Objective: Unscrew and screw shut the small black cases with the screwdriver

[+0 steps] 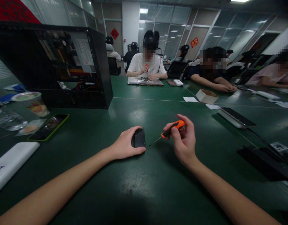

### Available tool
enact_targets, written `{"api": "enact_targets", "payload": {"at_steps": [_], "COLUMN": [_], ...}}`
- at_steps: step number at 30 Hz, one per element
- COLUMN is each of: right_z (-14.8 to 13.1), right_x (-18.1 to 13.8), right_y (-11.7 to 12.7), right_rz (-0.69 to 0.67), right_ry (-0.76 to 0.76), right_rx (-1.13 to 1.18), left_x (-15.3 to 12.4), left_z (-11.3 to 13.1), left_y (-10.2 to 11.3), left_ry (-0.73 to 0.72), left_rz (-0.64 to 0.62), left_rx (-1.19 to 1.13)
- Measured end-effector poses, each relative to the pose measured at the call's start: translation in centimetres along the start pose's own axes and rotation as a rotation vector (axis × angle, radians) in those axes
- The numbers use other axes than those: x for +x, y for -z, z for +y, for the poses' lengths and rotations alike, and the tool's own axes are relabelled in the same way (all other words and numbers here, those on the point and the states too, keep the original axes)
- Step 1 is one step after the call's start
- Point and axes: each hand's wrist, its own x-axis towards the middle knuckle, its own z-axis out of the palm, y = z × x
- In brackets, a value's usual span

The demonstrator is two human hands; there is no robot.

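On the green table (106, 193) lies a small flat black rectangular case (140, 138). My left hand (127, 142) grips it by its edges, thumb at the near side and fingers at the far side. Part of the case is covered by that hand. An orange and black screwdriver (174, 128) is held by its handle in my right hand (185, 140). Its thin shaft slants down to the left, and the dark tip is a little to the right of the case, apart from it.
An open computer case (100, 68) stands at the back left. Before it are a plastic cup (37, 104), a green-edged phone (50, 126) and a white block (12, 162). At right are a small box (206, 96) and a black-topped device (237, 116). Across the table a person (139, 64) works with a screwdriver.
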Motion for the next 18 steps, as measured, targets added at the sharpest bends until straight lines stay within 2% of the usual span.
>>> {"api": "enact_targets", "payload": {"at_steps": [5,9,12,18], "right_z": [-0.5,-1.8,-3.8,-7.2], "right_x": [-1.0,0.4,3.0,7.7], "right_y": [0.0,-0.3,-1.4,-3.7], "right_rz": [-0.133,-0.218,-0.396,-0.905], "right_ry": [0.241,0.352,0.307,0.135], "right_rx": [-0.053,-0.109,-0.256,-0.552], "left_x": [0.0,0.0,0.0,0.0], "left_z": [0.1,-0.1,-0.1,-0.2], "left_y": [0.1,0.2,0.2,0.2], "left_ry": [0.012,0.009,0.009,0.015], "left_rz": [0.005,-0.007,-0.015,-0.018], "left_rx": [-0.056,-0.112,-0.146,-0.163]}}
